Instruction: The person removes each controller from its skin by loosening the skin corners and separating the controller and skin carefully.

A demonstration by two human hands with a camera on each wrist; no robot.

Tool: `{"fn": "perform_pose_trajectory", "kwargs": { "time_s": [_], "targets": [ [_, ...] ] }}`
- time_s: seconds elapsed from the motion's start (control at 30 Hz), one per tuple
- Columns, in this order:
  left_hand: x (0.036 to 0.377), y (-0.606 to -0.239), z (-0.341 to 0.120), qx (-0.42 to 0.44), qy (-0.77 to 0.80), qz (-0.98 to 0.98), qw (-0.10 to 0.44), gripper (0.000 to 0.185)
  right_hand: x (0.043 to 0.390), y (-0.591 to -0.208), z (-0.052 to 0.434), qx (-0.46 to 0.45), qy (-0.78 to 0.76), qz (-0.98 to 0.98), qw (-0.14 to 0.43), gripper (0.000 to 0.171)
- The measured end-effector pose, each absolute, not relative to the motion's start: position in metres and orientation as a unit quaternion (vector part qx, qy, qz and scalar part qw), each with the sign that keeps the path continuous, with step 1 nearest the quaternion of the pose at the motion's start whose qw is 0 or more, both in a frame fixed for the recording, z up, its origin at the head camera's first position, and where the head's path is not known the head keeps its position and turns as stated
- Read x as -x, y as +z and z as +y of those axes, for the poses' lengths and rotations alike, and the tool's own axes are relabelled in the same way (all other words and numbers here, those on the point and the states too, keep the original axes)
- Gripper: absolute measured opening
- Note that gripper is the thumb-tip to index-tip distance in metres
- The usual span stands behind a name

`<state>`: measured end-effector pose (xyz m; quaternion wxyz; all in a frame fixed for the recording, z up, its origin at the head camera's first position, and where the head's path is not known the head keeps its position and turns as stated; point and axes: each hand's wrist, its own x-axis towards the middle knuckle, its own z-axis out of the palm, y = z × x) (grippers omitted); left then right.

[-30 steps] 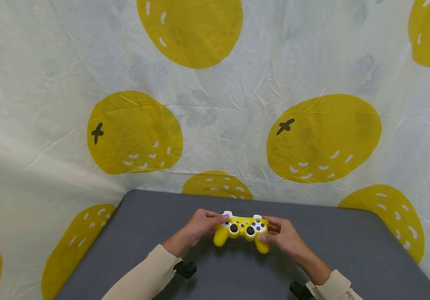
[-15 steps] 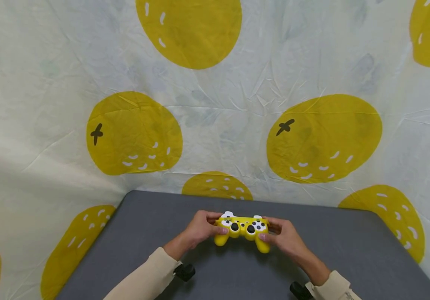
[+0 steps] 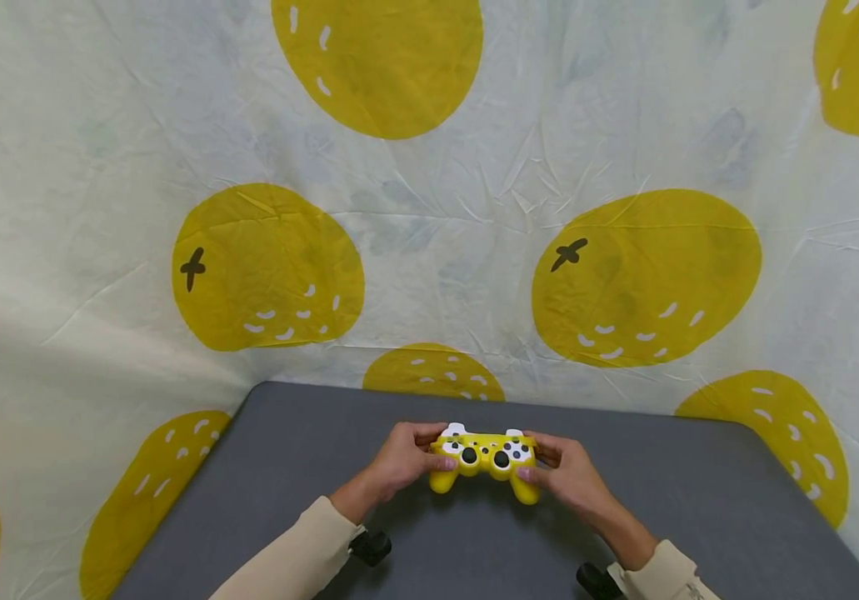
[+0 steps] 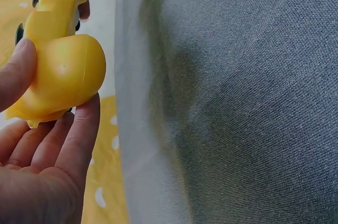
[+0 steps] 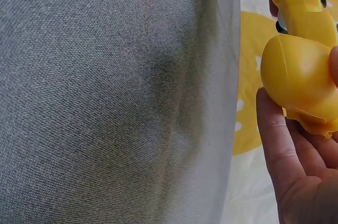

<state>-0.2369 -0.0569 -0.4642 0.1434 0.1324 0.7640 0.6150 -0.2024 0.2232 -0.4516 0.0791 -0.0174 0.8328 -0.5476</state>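
Partly curled, a person's left fingers [image 4: 80, 137] and right fingers [image 5: 277, 137] pinch opposite ends of a yellow game controller [image 3: 484, 454] held above the gray bench [image 3: 309, 433], its long axis running crosswise between them, neither side nearer.

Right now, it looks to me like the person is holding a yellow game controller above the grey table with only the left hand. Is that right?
Not quite: both hands hold it. The head view shows the left hand at one end of the yellow game controller and the right hand gripping the other, above the grey table.
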Motion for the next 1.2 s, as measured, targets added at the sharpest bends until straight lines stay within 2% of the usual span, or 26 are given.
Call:
{"fn": "perform_pose_trajectory", "kwargs": {
  "time_s": [1.2],
  "targets": [
    [0.2358, -0.4727, -0.058, -0.124, 0.604, 0.774, 0.145, 0.065, 0.2026, -0.4606, 0.2218, 0.009, -0.558, 0.825, 0.09, 0.067]
  ]
}}
